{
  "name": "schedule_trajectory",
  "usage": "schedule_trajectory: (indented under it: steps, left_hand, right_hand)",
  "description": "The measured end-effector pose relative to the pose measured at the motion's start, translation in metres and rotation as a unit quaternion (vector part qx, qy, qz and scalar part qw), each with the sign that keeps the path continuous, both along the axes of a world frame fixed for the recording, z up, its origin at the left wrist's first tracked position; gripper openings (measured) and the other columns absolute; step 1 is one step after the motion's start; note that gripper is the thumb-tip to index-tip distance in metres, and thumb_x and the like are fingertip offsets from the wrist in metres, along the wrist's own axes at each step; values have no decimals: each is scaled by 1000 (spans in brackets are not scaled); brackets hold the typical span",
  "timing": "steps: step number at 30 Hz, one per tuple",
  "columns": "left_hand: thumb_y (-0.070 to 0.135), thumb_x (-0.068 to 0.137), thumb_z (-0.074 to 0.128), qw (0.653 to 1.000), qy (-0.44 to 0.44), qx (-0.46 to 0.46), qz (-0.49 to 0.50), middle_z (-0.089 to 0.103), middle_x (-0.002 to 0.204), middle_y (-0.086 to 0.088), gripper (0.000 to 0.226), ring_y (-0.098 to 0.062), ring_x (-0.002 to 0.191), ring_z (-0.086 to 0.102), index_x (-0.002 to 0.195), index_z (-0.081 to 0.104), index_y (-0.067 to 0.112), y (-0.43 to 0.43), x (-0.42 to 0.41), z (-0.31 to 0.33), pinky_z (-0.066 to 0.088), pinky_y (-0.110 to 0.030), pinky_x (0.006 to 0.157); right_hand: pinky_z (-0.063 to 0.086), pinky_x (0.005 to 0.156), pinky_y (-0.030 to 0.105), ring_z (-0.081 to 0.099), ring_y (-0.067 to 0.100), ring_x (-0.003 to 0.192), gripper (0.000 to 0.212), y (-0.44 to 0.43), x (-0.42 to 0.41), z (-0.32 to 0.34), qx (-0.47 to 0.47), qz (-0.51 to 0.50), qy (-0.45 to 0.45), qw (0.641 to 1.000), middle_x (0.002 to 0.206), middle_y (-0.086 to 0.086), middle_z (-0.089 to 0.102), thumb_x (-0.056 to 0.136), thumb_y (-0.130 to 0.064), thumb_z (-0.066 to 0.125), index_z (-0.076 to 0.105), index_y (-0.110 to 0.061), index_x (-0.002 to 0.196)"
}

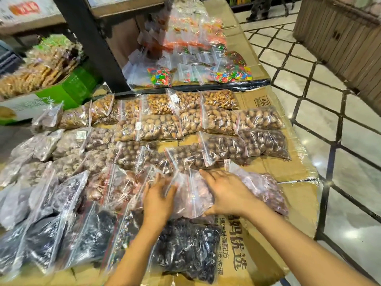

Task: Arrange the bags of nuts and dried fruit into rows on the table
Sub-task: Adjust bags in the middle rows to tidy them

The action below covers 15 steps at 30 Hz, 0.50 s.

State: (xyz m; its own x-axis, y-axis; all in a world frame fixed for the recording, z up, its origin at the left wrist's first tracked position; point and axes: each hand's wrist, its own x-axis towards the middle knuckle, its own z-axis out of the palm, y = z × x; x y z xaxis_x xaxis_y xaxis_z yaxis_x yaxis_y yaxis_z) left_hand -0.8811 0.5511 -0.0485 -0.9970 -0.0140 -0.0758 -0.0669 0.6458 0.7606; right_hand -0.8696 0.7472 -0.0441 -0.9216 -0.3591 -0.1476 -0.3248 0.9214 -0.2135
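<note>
Clear bag (190, 195) between hands, nut bags (156, 129) crowding around.

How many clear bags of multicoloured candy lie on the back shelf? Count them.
3 candy bags: front-left bag, front-right bag, rear-right bag. More may be hidden under others.

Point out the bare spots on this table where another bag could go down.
Bare cardboard shows right of the reddish bag, out to the table edge, and near the printed lettering right of the dark fruit bag. A thin strip shows between the pecan row and the round-nut row. The left half is crowded with overlapping bags.
</note>
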Motion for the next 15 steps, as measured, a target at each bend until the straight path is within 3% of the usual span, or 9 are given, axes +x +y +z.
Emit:
schedule_trajectory:
  steps: [2, 4, 5, 7, 9, 12, 15]
  left_hand:
    - [29, 93, 59, 996, 4, 68, 56, 71, 105, -8, 12, -11, 92, 67, 87, 69, 24, 2, -3, -2, 51, -27, 78]
    - [29, 93, 58, 982, -3, 152, 112, 62, 67, -10, 25, -17, 62, 54, 77, 68, 13, 2, -3, -1, 46, -30, 63]
    - [27, 94, 58, 971, -9, 198, 136, 54, 61, -13, 30, -19, 57, 46, 76, 65, 3, 3, -2, 3, 43, -32, 62]
    - [19, 94, 58, 946, -23, 269, 181, 55, 63, -14, 31, -21, 57, 46, 75, 59, -5, 6, 4, 6, 45, -34, 64]
    - [11, 94, 57, 927, -31, 304, 217, 64, 70, -6, 23, -14, 63, 58, 73, 62, 3, 9, 12, 12, 49, -27, 70]
    - [7, 94, 55, 921, -46, 317, 222, 65, 72, 2, 24, 2, 59, 60, 72, 60, 13, 6, 15, 14, 48, -11, 60]
    - [10, 94, 55, 933, -57, 301, 190, 69, 79, -3, 17, -10, 72, 66, 80, 65, 11, -2, 12, 17, 50, -14, 59]
  right_hand:
    - [18, 116, 33, 31, 27, 140, 116, 0, 0, 1, -10, -11, -2, 1000, 152, 14, 32, 66, -74, 62, 13, -9, 150]
    - [17, 116, 33, 29, 26, 141, 117, 0, 1, 3, -12, -21, -12, 1000, 154, 13, 30, 65, -74, 62, 14, -9, 149]
    - [18, 117, 33, 28, 25, 142, 117, 0, 1, 3, -14, -28, -19, 999, 154, 12, 29, 65, -74, 63, 14, -9, 150]
    - [20, 117, 33, 28, 24, 142, 118, -1, 0, 4, -16, -40, -31, 999, 154, 11, 30, 63, -74, 63, 14, -11, 150]
    - [19, 116, 34, 27, 24, 142, 120, -2, -1, 4, -17, -52, -39, 998, 154, 10, 30, 61, -76, 62, 14, -11, 150]
    - [17, 116, 32, 27, 23, 142, 121, -3, -1, 3, -18, -60, -44, 997, 154, 8, 30, 60, -78, 62, 15, -12, 150]
    - [17, 115, 30, 28, 22, 141, 120, -3, -2, 2, -19, -63, -42, 997, 154, 8, 31, 59, -78, 61, 17, -13, 150]
